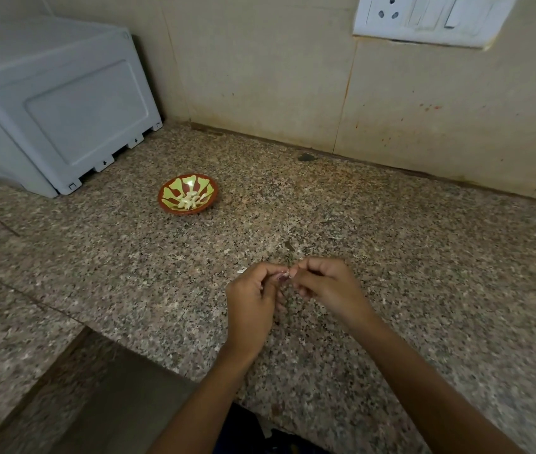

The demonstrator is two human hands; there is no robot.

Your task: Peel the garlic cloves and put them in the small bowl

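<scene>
Granite tabletop (391, 257): both hands, left hand (253, 299) and right hand (322, 283), pinch one garlic clove (283, 275) between curled fingertips, likely to strip skin, well apart from small bowl (188, 197) holding peeled cloves (189, 200) out of scrap range.

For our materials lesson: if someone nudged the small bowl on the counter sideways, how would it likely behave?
The bowl looks glazed and rigid, so it would probably slide across the smooth counter rather than flex. Low and wide, it seems unlikely to tip. Holding only a few peeled cloves, it is probably light.
</scene>
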